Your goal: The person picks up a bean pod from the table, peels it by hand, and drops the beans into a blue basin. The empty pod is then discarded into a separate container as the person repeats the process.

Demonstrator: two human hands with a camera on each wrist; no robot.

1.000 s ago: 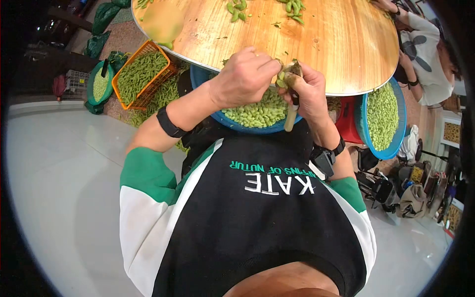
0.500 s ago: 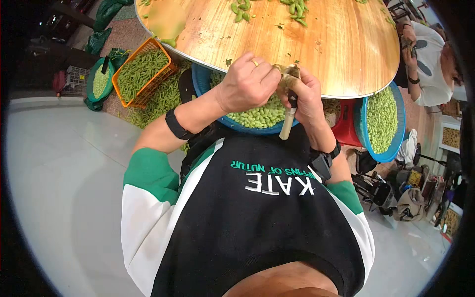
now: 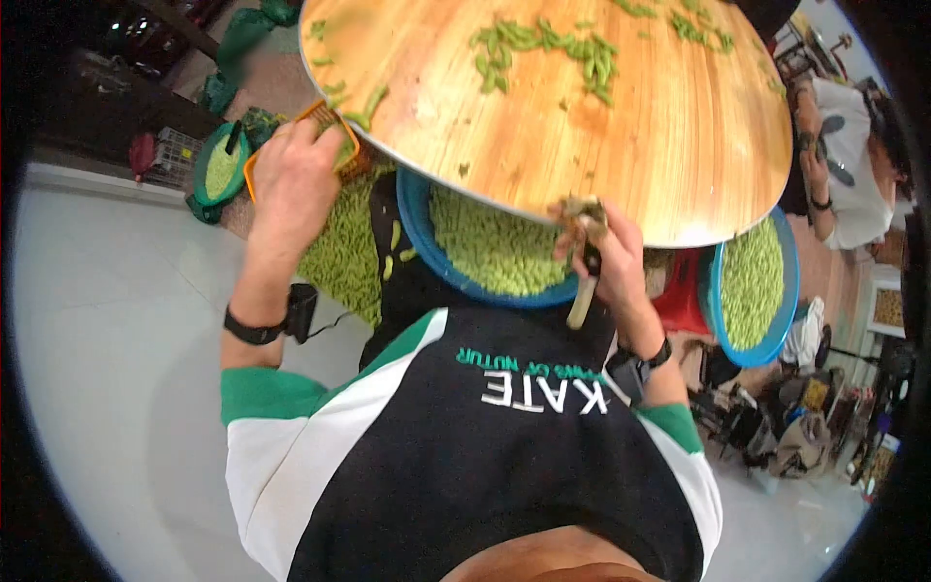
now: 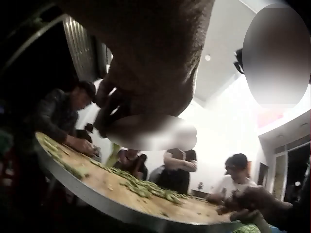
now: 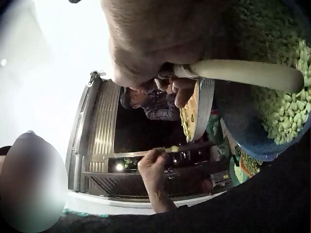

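My left hand [image 3: 296, 179] reaches over the orange basket [image 3: 252, 175], overlapping most of it in the head view. In the right wrist view a small green soybean pod [image 5: 172, 149] shows at the curled left fingertips. My right hand [image 3: 616, 257] grips a hand tool [image 3: 582, 303] at the table's front edge; its pale rounded end points down, and its working end is mostly hidden by the fingers. Beneath the hand sits a blue basin [image 3: 412, 223] full of shelled green beans [image 3: 495, 242].
Soybean pods [image 3: 548, 44] lie scattered on the round wooden table [image 3: 436, 126]. More pods [image 3: 344, 247] are heaped on the floor at the left. A second blue basin [image 3: 797, 281] of beans stands at the right by a red stool [image 3: 684, 291]. Another person [image 3: 844, 145] sits across on the right.
My left hand has left the right hand and swung left to the orange basket. The right hand still grips the tool. The head view has shifted, showing more of the table.
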